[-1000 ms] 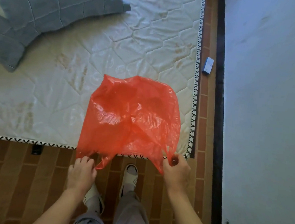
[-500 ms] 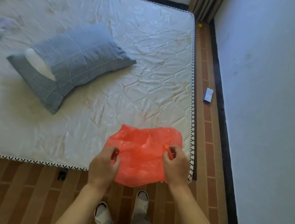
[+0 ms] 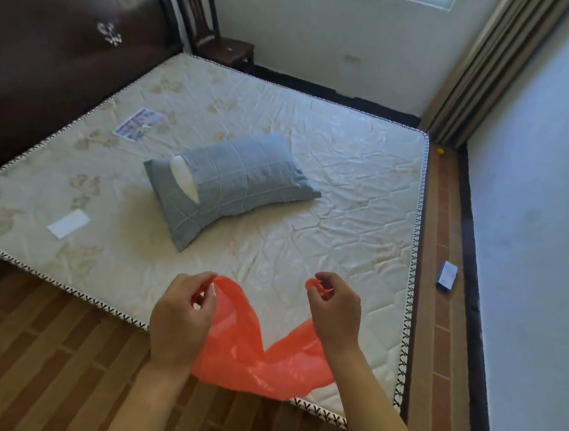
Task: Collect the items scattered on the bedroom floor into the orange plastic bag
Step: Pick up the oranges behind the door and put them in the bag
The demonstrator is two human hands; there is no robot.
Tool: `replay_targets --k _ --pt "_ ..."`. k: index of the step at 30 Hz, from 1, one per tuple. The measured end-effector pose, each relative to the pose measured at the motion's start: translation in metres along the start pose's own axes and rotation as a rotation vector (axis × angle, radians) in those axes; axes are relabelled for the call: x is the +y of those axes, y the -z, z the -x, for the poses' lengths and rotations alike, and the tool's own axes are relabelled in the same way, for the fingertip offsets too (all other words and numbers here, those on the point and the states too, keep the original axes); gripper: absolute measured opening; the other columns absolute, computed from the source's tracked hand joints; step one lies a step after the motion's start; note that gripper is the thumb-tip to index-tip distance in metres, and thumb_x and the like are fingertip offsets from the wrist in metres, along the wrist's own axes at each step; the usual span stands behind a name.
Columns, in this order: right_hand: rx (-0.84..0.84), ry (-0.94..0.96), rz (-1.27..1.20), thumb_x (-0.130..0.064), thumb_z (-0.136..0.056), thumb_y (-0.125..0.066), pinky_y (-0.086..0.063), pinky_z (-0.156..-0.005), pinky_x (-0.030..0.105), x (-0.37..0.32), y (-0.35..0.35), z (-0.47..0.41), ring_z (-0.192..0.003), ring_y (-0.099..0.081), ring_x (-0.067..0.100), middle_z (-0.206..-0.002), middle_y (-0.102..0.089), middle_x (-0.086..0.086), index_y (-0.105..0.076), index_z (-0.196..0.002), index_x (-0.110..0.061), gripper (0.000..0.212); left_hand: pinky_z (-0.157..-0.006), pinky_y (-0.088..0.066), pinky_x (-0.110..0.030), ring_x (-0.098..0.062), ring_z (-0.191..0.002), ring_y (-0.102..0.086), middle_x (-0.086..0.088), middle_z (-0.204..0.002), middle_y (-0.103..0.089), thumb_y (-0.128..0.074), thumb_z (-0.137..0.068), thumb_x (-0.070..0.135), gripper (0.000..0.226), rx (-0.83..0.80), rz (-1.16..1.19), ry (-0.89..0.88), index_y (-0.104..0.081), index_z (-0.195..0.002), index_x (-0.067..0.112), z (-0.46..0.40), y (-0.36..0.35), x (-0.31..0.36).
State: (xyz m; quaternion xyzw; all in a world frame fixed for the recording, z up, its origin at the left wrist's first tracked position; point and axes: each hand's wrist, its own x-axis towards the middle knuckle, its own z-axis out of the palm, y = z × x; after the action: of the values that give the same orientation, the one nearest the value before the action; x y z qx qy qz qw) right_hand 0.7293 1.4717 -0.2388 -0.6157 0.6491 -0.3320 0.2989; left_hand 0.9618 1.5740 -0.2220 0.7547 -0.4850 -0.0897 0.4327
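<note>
Left hand and right hand raised apart, fingers pinched closed

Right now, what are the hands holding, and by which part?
Both hold the orange plastic bag. The left hand pinches one handle loop, the right hand the other, spreading the mouth while the body hangs below.

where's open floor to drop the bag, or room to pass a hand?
Widest bare floor: the wood strip left of the hands, below the mattress edge. The right strip between mattress and wall is narrow and holds a blue box and, far off, a small yellow thing. Left hand and right hand both pinch the bag.
</note>
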Motion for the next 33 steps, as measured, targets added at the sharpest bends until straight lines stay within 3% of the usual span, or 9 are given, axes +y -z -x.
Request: replay_targets --k 2,6,11,16,21,30,33 --pt "-0.026 0.045 -0.012 -0.024 -0.091 -0.073 -0.051 -0.074 0.016 -0.03 -0.011 0.003 -0.081 -0.069 0.003 -0.089 -0.076 -0.01 -0.076 -0.108 -0.022 0.017 -0.069 -0.054 -0.029 -0.005 -0.075 -0.062 0.011 -0.088 -0.064 -0.074 -0.089 0.005 0.022 0.045 -0.003 -0.008 -0.076 -0.103 0.022 -0.009 0.03 -0.004" --pt "-0.091 0.154 -0.004 -0.018 -0.09 -0.072 -0.057 -0.076 0.02 -0.079 -0.032 0.008 -0.08 -0.07 0.004 -0.088 -0.076 -0.008 -0.077 -0.108 -0.02 0.018 -0.068 -0.055 -0.033 -0.007 -0.07 -0.061 0.009 -0.086 -0.064 -0.078 -0.085 0.003 0.023 0.156 -0.006 0.002 -0.076 -0.096 0.023 -0.027 0.072 -0.013" --pt "-0.134 0.263 0.003 -0.019 -0.087 -0.074 -0.043 -0.067 0.003 -0.143 -0.062 0.027 -0.074 -0.068 0.0 -0.084 -0.075 -0.012 -0.077 -0.102 -0.023 0.015 -0.067 -0.058 -0.038 -0.011 -0.073 -0.066 0.009 -0.087 -0.068 -0.079 -0.083 0.003 0.023 0.245 0.001 0.019 -0.075 -0.094 0.022 -0.032 0.12 -0.033" --pt "-0.212 0.386 0.03 -0.023 -0.085 -0.075 -0.052 -0.07 0.017 -0.183 -0.093 0.047 -0.073 -0.067 0.0 -0.082 -0.074 -0.014 -0.078 -0.097 -0.025 0.012 -0.064 -0.058 -0.031 -0.007 -0.072 -0.065 0.013 -0.087 -0.068 -0.08 -0.083 0.006 0.021 0.314 -0.06 0.042 -0.075 -0.092 0.023 -0.024 0.166 -0.053" --pt "-0.303 0.518 0.068 -0.023 -0.081 -0.075 -0.054 -0.067 0.026 -0.214 -0.125 0.058 -0.072 -0.064 0.002 -0.077 -0.07 -0.017 -0.076 -0.088 -0.028 0.009 -0.064 -0.058 -0.034 -0.008 -0.074 -0.066 0.014 -0.089 -0.07 -0.079 -0.084 0.01 0.019 0.413 -0.146 0.145 -0.074 -0.093 0.026 -0.008 0.198 -0.075" --pt "-0.534 0.694 0.046 -0.025 -0.078 -0.077 -0.051 -0.068 0.027 -0.251 -0.177 0.061 -0.075 -0.063 0.003 -0.078 -0.068 -0.017 -0.076 -0.088 -0.029 0.011 -0.064 -0.058 -0.032 -0.009 -0.076 -0.066 0.012 -0.09 -0.07 -0.079 -0.083 0.01 0.019 0.562 -0.329 0.325 -0.075 -0.095 0.024 0.028 0.222 -0.092" --pt "-0.653 0.733 0.004 -0.03 -0.078 -0.076 -0.056 -0.07 0.032 -0.259 -0.192 0.064 -0.076 -0.065 0.007 -0.078 -0.069 -0.016 -0.075 -0.088 -0.03 0.009 -0.067 -0.052 -0.015 -0.003 -0.077 -0.064 0.01 -0.092 -0.071 -0.079 -0.086 0.012 0.016 0.578 -0.403 0.37 -0.074 -0.098 0.021 0.046 0.227 -0.083"
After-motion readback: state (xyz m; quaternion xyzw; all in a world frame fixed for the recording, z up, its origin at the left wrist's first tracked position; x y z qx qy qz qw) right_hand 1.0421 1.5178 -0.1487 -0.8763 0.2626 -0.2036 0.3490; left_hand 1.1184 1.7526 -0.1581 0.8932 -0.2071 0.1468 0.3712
